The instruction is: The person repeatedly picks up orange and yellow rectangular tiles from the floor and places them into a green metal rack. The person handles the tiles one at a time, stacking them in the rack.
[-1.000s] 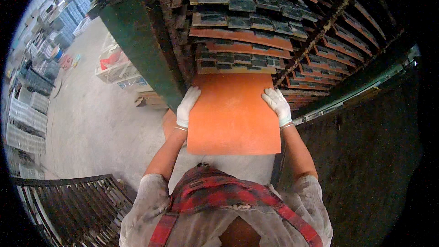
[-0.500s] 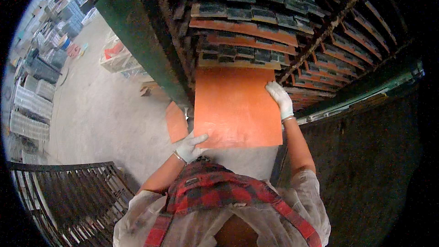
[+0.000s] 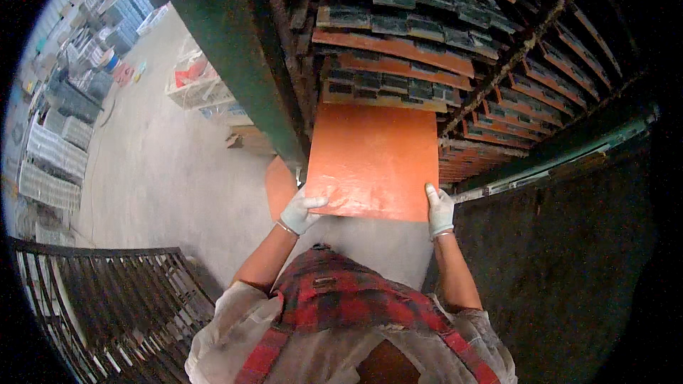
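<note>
Lower along its right edge had slid the white-gloved right hand (image 3: pixel 439 213); it and the white-gloved left hand (image 3: pixel 300 212) pinched the flat orange rectangular sheet (image 3: pixel 375 155), mid-frame, thumbs uppermost. Insertion beneath stacked dark-and-orange layers (image 3: pixel 388 23) seemed underway, calling next for level pushing.

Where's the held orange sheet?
Head view, centre: the orange sheet, its near end in the left hand and right hand, is right of the green post.

Fingertips of left hand (image 3: pixel 300 213) and right hand (image 3: pixel 441 213) hidden under orange sheet (image 3: pixel 375 160) — its far end hidden below stacked slabs (image 3: pixel 391 85), near-left slatted rack (image 3: pixel 117 291) cut off, far-left goods (image 3: pixel 130 13) blurred
</note>
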Tool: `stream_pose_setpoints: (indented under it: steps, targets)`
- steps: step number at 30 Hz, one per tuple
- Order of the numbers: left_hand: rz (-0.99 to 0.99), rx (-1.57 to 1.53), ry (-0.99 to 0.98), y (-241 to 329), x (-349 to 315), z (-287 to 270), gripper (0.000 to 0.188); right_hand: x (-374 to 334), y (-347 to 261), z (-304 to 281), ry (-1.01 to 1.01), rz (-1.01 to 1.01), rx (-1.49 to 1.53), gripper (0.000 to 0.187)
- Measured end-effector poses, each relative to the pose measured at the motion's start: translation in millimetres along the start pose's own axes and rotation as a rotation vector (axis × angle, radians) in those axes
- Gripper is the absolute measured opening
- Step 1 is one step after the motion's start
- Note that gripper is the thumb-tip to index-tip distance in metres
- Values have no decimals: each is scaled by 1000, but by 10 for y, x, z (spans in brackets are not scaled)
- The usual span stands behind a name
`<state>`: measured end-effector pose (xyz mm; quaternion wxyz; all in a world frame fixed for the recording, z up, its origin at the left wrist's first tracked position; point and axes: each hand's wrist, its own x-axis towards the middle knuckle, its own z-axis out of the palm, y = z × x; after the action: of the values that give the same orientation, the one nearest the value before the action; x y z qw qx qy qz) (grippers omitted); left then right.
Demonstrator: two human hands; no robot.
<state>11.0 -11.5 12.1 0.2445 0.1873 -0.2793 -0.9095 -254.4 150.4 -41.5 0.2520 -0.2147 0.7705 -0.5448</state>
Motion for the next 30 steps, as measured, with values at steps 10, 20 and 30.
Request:
stream_pose_setpoints:
  steps: [10, 20, 30]
  targets:
    - [91, -7, -67, 336, 829, 2, 48, 1018, -298, 149, 143, -512, -411, 19]
    - [35, -16, 139, 472, 1242, -256, 29, 1384, -524, 275, 177, -116, -68, 42]
    - [32, 60, 214, 452, 1392, -369, 21, 1502, -670, 319, 254, -65, -128, 40]
